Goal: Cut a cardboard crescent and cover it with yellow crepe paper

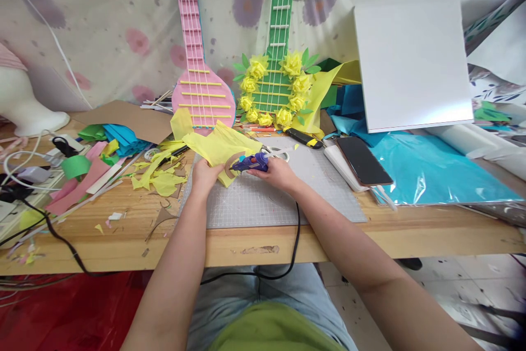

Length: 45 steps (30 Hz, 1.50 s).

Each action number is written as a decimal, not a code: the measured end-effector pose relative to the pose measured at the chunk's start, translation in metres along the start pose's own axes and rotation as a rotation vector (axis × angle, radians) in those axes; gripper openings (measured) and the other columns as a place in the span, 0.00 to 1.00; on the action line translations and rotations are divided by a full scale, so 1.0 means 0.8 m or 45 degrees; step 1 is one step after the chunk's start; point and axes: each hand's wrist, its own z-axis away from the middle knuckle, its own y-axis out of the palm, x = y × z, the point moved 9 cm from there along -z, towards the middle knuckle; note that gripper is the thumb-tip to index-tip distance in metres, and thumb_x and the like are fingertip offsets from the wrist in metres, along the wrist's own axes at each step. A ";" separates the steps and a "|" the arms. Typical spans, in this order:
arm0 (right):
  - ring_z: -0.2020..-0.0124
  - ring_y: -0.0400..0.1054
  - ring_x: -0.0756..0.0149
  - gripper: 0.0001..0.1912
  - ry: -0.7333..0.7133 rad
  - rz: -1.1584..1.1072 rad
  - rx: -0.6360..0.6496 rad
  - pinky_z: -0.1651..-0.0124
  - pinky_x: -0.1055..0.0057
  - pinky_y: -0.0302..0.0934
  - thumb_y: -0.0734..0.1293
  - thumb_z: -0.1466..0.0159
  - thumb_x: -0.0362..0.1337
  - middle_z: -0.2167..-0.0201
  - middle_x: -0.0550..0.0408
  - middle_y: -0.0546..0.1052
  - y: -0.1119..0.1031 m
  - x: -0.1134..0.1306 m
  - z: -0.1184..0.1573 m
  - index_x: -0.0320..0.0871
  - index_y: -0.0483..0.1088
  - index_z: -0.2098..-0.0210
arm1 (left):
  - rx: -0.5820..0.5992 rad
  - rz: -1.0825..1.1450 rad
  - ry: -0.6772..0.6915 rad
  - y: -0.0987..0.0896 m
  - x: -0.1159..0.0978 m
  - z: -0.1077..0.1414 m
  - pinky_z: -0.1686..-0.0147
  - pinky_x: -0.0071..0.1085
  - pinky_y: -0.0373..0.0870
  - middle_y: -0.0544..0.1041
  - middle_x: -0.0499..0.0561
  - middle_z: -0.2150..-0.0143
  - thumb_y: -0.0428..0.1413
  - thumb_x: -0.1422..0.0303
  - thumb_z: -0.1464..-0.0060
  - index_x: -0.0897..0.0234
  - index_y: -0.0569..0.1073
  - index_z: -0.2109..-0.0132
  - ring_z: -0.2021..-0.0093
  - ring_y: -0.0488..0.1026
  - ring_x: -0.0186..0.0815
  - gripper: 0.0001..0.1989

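1. At nine o'clock from my hands, white and black cables cross a power strip (41, 189), with a green paper roll (76, 166) and pink strips (84, 189) beside it.
2. At ten, nearer in, yellow scraps (164, 181) lie loose on the worktop (135, 233), in front of a brown cardboard sheet (127, 121).
3. At eleven, the pink paper guitar (205, 90) stands upright, close behind the yellow paper (217, 143).
4. My left hand (205, 177) reaches forward from the near edge, forearm slanting inward; its grip pinches the near left edge of the yellow paper, thumb towards the curved cardboard piece (233, 166) on it.
5. Just past twelve, the green paper guitar (273, 80), ringed with yellow flowers, leans at the back.
6. My right hand (281, 173) comes in from the lower right, its grip closed round the purple glue gun (252, 162), nozzle pointing left over the cardboard piece. Scissors (283, 153) lie right behind these fingers; a black cable (296, 230) hangs over the near edge below my wrist.
7. At one, the black-and-yellow cutter (304, 138) rests at the far part of the grey cutting mat (329, 197).
8. At two, a white board (415, 63) stands tilted; blue wrapped paper (435, 170) lies before it, the phone (364, 160) at three.
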 end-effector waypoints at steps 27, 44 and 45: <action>0.72 0.67 0.65 0.23 -0.075 0.141 0.101 0.72 0.73 0.51 0.61 0.43 0.55 0.72 0.50 0.76 0.006 -0.005 0.011 0.41 0.73 0.64 | 0.037 -0.002 0.055 0.004 -0.001 0.000 0.60 0.35 0.70 0.79 0.54 0.65 0.63 0.70 0.70 0.67 0.76 0.61 0.60 0.74 0.44 0.21; 0.77 0.65 0.68 0.24 0.374 -0.507 -0.326 0.72 0.72 0.58 0.64 0.49 0.56 0.76 0.53 0.75 -0.056 -0.088 0.017 0.40 0.73 0.69 | -0.011 0.064 -0.028 -0.002 0.011 -0.003 0.62 0.35 0.70 0.79 0.56 0.66 0.62 0.73 0.71 0.68 0.76 0.66 0.63 0.74 0.44 0.16; 0.79 0.64 0.69 0.25 0.440 -0.529 -0.401 0.74 0.72 0.57 0.64 0.49 0.57 0.77 0.52 0.74 -0.069 -0.105 0.022 0.39 0.73 0.70 | -0.020 0.080 -0.031 -0.003 0.012 -0.004 0.63 0.35 0.70 0.78 0.56 0.67 0.61 0.73 0.71 0.68 0.76 0.67 0.63 0.74 0.44 0.16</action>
